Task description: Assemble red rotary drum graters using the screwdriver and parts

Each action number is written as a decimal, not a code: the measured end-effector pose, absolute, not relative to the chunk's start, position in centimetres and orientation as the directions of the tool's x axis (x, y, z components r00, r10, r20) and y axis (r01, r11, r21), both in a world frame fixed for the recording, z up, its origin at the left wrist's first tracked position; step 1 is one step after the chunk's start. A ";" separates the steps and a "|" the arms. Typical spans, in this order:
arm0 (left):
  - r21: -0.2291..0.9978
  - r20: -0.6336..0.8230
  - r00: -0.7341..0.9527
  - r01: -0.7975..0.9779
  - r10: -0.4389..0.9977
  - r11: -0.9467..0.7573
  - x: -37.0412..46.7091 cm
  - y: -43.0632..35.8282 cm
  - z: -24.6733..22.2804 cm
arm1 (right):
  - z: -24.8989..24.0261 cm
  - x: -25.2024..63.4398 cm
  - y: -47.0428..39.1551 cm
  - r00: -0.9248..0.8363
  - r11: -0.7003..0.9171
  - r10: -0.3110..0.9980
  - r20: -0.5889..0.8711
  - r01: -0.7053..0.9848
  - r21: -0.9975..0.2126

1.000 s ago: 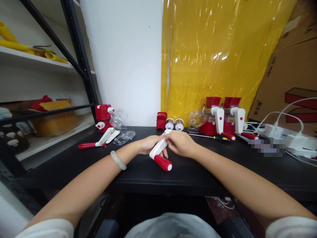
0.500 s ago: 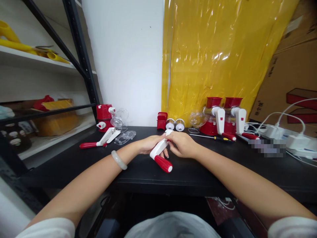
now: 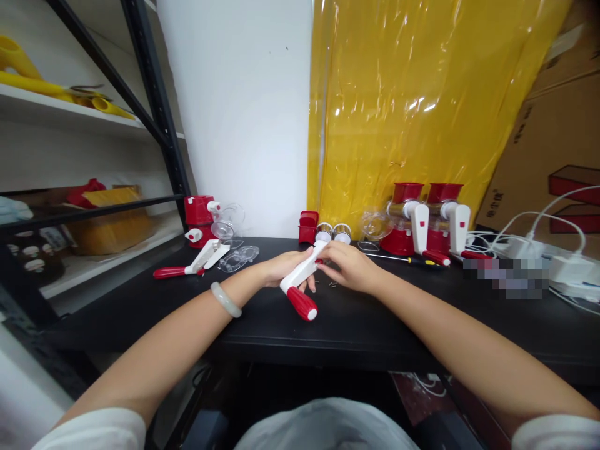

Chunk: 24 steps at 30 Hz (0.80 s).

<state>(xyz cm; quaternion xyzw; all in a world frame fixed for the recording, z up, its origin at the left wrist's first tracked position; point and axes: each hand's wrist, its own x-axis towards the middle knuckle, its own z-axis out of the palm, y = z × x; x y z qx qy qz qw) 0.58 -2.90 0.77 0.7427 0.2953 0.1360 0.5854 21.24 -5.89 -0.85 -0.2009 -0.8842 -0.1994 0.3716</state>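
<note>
My left grip (image 3: 284, 266) is curled beneath the crank (image 3: 301, 270), fingers closed about it; my right grip (image 3: 354, 267) bends in at its far end, and I can't tell whether it pinches the crank or something small. The crank lies between my grips, above the tabletop (image 3: 262, 322), its long arm slanting away and rightward, red handle pointing back toward me. Small screw-like bits (image 3: 332, 285) lie just under my right grip, so I judge it unfinished. Farther right, two grinders (image 3: 392, 242) have cranks fitted; farther left, a loose crank (image 3: 169, 272) lies near a red body (image 3: 199, 215) without one.
</note>
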 end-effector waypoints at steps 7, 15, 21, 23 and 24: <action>0.949 -0.159 0.769 0.291 0.619 -0.117 0.4 -2.1 0.3 | -0.6 21.1 -6.0 -0.685 0.771 0.160 0.711 0.537 0.343; 0.955 -0.178 0.761 0.287 0.624 -0.077 0.4 -2.9 1.0 | -0.2 20.9 -6.7 -0.780 0.589 0.150 0.608 0.564 0.578; 0.953 -0.167 0.762 0.287 0.626 -0.095 0.6 -3.4 1.3 | 0.2 20.6 -7.0 -0.832 0.529 0.066 0.551 0.497 0.688; 0.951 -0.165 0.766 0.291 0.621 -0.107 0.6 -3.3 1.3 | 0.1 20.5 -7.0 -0.837 0.526 0.081 0.541 0.497 0.690; 0.948 -0.165 0.766 0.296 0.621 -0.113 0.6 -3.3 1.3 | 0.0 20.4 -7.0 -0.834 0.532 0.089 0.545 0.502 0.682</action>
